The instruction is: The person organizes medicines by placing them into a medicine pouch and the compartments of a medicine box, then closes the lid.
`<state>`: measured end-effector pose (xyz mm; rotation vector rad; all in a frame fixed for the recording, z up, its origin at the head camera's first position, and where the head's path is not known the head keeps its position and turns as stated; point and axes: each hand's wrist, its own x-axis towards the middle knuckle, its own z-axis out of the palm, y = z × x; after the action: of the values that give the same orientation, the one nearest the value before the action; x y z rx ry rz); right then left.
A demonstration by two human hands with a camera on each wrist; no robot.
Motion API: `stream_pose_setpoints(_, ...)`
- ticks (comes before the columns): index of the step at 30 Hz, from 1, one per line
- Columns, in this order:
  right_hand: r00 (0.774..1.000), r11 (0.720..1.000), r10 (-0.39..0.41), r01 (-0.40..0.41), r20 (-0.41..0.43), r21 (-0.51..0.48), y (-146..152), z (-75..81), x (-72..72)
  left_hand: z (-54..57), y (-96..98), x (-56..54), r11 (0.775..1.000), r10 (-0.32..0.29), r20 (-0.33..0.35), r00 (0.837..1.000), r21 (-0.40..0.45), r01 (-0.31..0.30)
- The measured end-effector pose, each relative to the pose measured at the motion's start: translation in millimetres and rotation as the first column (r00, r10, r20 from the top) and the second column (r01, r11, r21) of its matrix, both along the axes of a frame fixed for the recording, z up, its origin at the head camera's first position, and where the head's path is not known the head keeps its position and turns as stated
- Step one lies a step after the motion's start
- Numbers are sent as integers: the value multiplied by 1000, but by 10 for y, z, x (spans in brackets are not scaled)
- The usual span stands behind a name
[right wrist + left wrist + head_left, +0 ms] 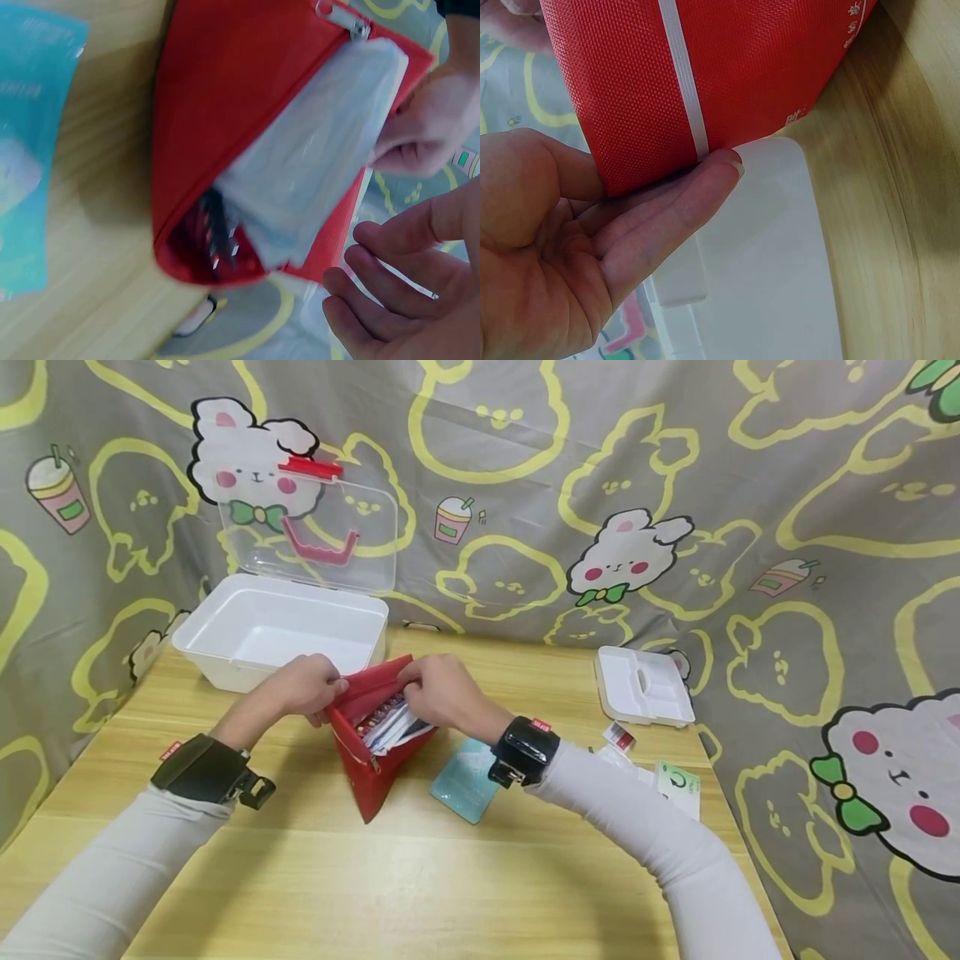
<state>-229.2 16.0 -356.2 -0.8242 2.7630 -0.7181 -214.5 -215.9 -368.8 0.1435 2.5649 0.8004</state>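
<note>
A red zippered pouch [366, 781] stands unzipped on the table, its mouth turned up. Plastic-wrapped packets [390, 727] and dark items fill it; a pale wrapped packet [315, 142] sticks out by the zipper pull [360, 28]. My left hand [303, 687] pinches the pouch's left upper corner, thumb on one side and fingers under the other [679, 217]. Over the right side of the mouth is my right hand [442, 689]. In the right wrist view its loosely bent fingers [360, 300] are right at the pouch edge, with nothing between thumb and fingers.
Behind the pouch stands a white box [281, 618] with its clear lid [315, 535] raised. A teal packet [467, 781] lies right of the pouch. Farther right are a white tray [652, 689], a small card [618, 737] and a green-and-white packet [681, 785]. A patterned curtain [517, 460] hangs behind.
</note>
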Motion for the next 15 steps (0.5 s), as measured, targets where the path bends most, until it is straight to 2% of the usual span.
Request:
stream_pose_setpoints(9, 995, 999, -47, 46, -89, -18, 407, -14, -229, 19, 16, -1, 1000, 4, 12, 1000, -7, -4)
stream_pose_setpoints(12, 996, 998, -62, 62, -66, -10, 514, -72, -272, 23, 17, -1, 1000, 5, 16, 1000, -15, -5)
stream_pose_setpoints(15, 998, 998, -57, 57, -2, 37, 599, -148, -286, 25, 18, 1, 1000, 0, 10, 1000, -15, 0)
